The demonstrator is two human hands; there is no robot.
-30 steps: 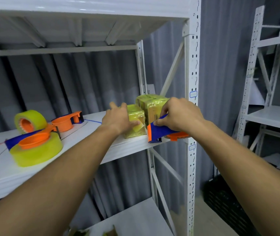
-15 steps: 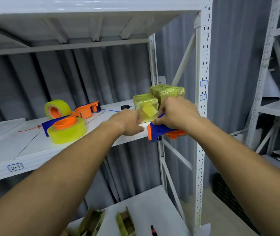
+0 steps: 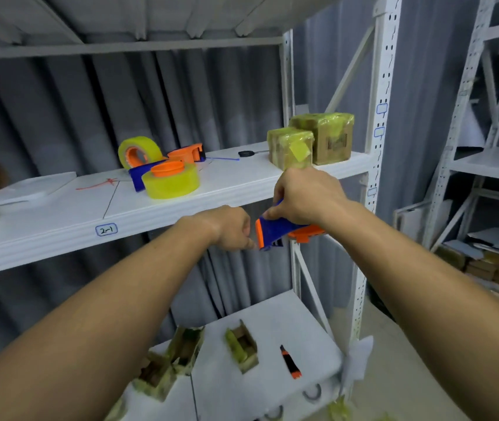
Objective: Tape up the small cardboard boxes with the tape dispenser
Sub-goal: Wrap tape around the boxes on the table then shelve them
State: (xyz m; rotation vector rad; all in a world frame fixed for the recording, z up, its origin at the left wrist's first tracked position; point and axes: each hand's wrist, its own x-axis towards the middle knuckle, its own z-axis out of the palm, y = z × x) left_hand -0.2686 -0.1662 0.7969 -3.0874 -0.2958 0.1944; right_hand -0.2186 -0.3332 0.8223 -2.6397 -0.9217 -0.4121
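Two small cardboard boxes wrapped in yellowish tape stand on the right end of the white shelf (image 3: 236,189): a smaller box (image 3: 290,148) in front and a larger box (image 3: 327,138) behind it. My right hand (image 3: 306,197) grips a blue and orange tape dispenser (image 3: 275,233) in front of and below the shelf edge. My left hand (image 3: 231,227), fingers curled, sits just left of the dispenser's blade end; its fingertips seem to pinch at the tape end, which I cannot make out.
On the shelf lie a second blue dispenser with a yellow roll (image 3: 171,180), a loose tape roll (image 3: 139,151) and an orange dispenser (image 3: 186,153). The lower shelf (image 3: 272,344) holds open cardboard boxes (image 3: 239,344) and a small cutter (image 3: 290,363). A white upright (image 3: 375,165) stands at right.
My left hand left the small box on the shelf and dropped down beside the dispenser. Both hands with the dispenser came down below the shelf edge, and my view tilted down.
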